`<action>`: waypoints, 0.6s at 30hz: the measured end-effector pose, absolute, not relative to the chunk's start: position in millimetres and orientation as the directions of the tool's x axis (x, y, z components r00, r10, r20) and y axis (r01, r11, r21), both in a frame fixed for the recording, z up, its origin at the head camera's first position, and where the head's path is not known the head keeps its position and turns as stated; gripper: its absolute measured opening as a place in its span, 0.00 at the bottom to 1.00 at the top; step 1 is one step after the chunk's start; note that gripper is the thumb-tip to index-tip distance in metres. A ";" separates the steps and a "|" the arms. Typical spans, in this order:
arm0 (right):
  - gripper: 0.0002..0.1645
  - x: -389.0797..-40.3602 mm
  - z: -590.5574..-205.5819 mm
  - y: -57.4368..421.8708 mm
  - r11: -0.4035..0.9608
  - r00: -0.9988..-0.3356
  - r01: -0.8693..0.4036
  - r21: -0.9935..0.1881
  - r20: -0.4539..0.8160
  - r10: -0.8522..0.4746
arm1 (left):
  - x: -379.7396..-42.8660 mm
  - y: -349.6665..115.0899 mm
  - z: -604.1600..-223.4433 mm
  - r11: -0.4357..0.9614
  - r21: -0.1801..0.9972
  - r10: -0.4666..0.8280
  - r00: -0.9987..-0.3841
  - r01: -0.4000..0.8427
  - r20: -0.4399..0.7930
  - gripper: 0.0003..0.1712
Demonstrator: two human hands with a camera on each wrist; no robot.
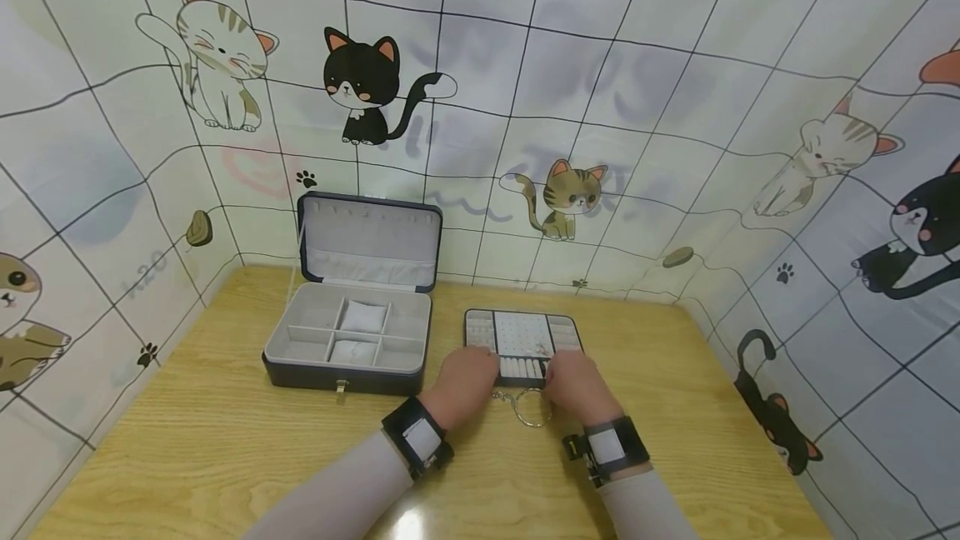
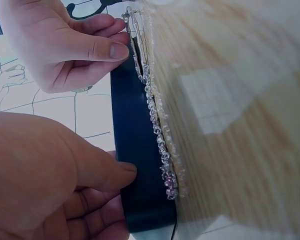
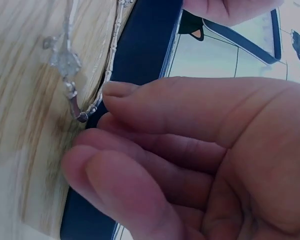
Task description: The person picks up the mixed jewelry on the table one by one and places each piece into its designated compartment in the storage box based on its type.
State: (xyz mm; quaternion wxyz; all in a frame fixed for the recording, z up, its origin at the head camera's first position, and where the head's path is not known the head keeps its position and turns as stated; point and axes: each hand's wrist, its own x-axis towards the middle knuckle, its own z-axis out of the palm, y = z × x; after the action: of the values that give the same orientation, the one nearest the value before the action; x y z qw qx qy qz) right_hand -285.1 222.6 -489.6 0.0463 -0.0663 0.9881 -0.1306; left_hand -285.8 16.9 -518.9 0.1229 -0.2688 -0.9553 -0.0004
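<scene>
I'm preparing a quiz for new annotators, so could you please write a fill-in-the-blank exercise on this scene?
The box has its lid not shut but ____.
In it lie ____ cushions.
In the head view, the tray lies to the ____ of the box.
The hand nearer the box is the person's ____ one.

Missing words: open; two; right; left.

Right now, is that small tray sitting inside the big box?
No, the tray is on the wooden table, to the right of the open box.
</scene>
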 end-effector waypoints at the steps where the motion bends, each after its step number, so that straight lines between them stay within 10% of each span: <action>1: 0.22 -285.3 -491.1 222.3 0.960 -0.987 -0.122 -0.252 -0.069 -0.144 | -286.2 17.1 -519.6 0.855 -0.064 0.514 -0.825 0.515 0.235 0.02; 18: 0.15 -282.1 -493.1 216.9 0.973 -0.978 -0.196 -0.120 -0.044 -0.202 | -288.7 18.8 -523.9 0.859 -0.063 0.508 -0.829 0.508 0.234 0.02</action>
State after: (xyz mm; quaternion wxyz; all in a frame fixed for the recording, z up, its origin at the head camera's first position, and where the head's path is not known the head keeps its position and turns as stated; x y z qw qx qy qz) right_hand -282.1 216.9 -493.1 0.0279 -0.1002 0.9929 -0.0578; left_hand -288.7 18.8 -523.9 0.1220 -0.2655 -0.9564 -0.0008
